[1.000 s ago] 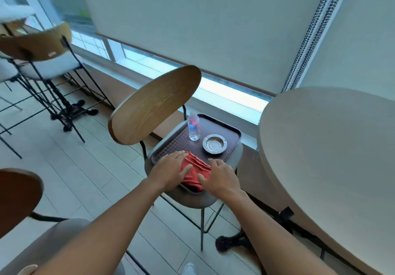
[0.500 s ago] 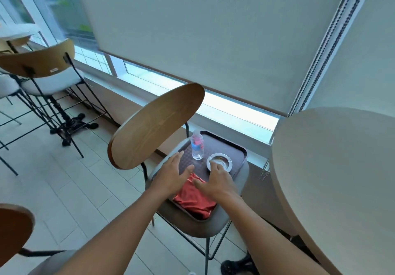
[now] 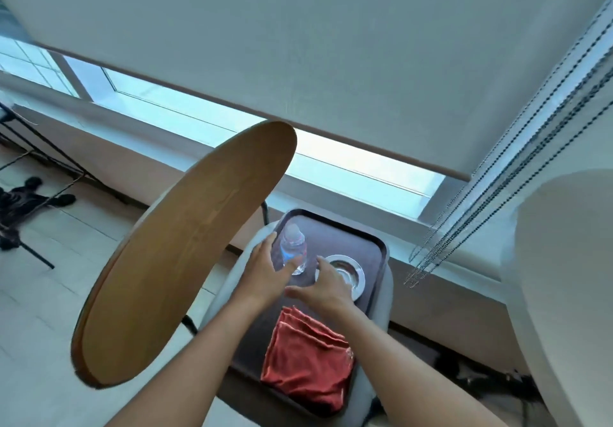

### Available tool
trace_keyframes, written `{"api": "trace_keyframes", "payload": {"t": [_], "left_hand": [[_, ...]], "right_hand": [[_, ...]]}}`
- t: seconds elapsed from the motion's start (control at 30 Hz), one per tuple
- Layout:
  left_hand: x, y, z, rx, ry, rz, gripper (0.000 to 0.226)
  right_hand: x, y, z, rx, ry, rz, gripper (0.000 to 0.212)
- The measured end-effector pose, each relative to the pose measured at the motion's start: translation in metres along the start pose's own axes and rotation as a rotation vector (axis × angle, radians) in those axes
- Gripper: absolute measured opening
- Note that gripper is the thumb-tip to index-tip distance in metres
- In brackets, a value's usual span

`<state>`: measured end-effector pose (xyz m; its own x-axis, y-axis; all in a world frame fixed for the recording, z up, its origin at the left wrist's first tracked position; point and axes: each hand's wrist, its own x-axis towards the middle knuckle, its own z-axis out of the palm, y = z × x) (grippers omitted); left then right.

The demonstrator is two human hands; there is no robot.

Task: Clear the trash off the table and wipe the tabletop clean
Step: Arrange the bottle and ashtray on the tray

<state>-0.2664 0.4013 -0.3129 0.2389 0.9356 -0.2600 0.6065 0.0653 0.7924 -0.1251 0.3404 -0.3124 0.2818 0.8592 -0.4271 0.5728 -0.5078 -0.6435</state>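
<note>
A dark brown tray [image 3: 371,244] lies on the grey seat of a chair [image 3: 384,297]. On it stand a small clear water bottle [image 3: 292,247] with a blue label and a round metal ashtray [image 3: 351,270]. A folded red cloth [image 3: 308,357] lies at the tray's near end. My left hand [image 3: 265,267] is spread around the bottle, thumb against its base, fingers not closed. My right hand [image 3: 325,285] hovers open over the ashtray's near rim, holding nothing.
The chair's wooden backrest [image 3: 185,254] rises to the left of my arms. A pale round tabletop [image 3: 564,277] fills the right edge. Blind cords [image 3: 497,194] hang beside a low window [image 3: 331,161]. Another chair's black legs [image 3: 20,207] stand at the far left.
Both hands left the red cloth and moved forward, the left to the bottle and the right to the ashtray. The camera came closer and tilted up.
</note>
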Motion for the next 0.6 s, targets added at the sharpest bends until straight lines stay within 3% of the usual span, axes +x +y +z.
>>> {"api": "trace_keyframes", "payload": {"t": [0.37,0.6], "left_hand": [[0.049,-0.019,0.017,-0.101,-0.085,-0.036,0.092],[0.047,-0.020,0.020,-0.110,-0.056,0.012,0.063]], "right_hand": [[0.071,0.008,0.044,0.045,0.100,0.008,0.062],[0.083,0.011,0.059,0.039,0.142,0.000,0.038]]}}
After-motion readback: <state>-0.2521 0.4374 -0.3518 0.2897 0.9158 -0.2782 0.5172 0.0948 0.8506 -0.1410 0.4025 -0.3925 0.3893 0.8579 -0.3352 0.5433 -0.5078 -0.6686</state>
